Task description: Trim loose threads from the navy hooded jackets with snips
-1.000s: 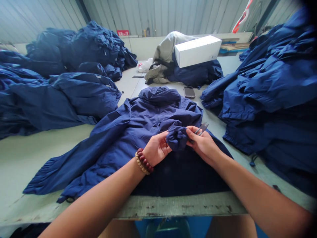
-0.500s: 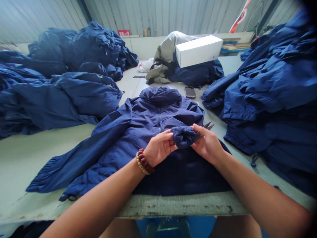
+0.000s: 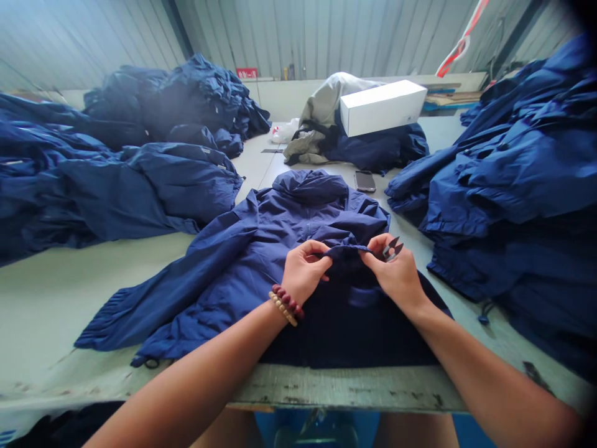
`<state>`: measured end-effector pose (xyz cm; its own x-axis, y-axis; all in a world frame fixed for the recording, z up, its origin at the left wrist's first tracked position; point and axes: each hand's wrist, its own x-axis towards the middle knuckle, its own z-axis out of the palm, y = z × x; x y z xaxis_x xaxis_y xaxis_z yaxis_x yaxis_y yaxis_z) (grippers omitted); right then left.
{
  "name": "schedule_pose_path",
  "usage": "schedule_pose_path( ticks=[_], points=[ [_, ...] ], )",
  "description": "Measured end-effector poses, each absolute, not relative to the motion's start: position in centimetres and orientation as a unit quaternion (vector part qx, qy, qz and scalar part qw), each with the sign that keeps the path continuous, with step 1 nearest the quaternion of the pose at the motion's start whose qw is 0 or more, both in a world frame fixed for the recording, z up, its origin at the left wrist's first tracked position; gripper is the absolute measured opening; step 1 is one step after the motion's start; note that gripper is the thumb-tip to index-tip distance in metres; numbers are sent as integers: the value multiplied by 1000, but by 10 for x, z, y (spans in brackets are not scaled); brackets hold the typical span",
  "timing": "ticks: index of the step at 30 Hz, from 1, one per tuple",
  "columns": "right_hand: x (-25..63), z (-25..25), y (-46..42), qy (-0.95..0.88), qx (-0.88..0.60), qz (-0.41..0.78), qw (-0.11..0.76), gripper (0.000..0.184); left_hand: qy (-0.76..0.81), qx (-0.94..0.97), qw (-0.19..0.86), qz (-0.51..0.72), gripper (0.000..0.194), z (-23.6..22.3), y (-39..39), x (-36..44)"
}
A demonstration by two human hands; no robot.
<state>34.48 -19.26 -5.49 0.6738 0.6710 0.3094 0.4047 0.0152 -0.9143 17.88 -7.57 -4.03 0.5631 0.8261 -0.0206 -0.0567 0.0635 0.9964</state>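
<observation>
A navy blue jacket [image 3: 284, 224] lies spread on the table, its collar away from me and its left-hand sleeve [image 3: 172, 292] stretched toward the near edge. Between my hands is the gathered cuff [image 3: 347, 250] of its other sleeve, pulled flat into a taut edge. My left hand [image 3: 305, 267] pinches one end of this cuff, with beaded bracelets around the wrist. The other end is pinched by the thumb and fingers of my right hand [image 3: 392, 267]. Small thread snips [image 3: 392, 249] also sit in my right hand, blades pointing up and outward.
Heaps of navy garments lie at the left [image 3: 140, 180] and right [image 3: 504, 186]. Behind the jacket are a phone [image 3: 364, 181] and a white box [image 3: 383, 107] resting on bundled cloth. The worn table edge [image 3: 354, 391] runs close in front of me.
The cuff was a rounded, open bunch facing me; now it is stretched flat between both hands. The snips have turned more upright in my right hand. The view has shifted slightly.
</observation>
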Motion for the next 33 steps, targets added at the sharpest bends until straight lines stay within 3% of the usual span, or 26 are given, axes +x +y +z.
schedule_pose_path(
  ticks=[4, 7, 16, 18, 21, 24, 27, 33],
  points=[
    [340, -57, -194, -439, -733, 17, 520, 8, 328, 680, 551, 356, 12, -44, -79, 178],
    [336, -59, -194, -466, -750, -31, 469, 12, 306, 718, 514, 356, 16, -47, -83, 178],
    [332, -68, -193, -514, -761, -94, 385, 24, 313, 709, 528, 347, 21, -48, -82, 183],
    [334, -72, -189, -499, -766, -83, 397, 26, 303, 704, 528, 364, 21, -49, -81, 185],
    [344, -77, -182, -429, -761, -33, 485, 27, 311, 680, 561, 356, 27, -52, -77, 189],
    [355, -78, -178, -390, -740, 41, 547, 48, 336, 650, 608, 308, 33, -56, -71, 193],
    [361, -77, -180, -391, -735, 76, 549, 65, 337, 640, 621, 302, 32, -58, -69, 196],
    [359, -73, -186, -340, -766, 123, 532, 54, 314, 656, 613, 309, 33, -54, -84, 182]
  ],
)
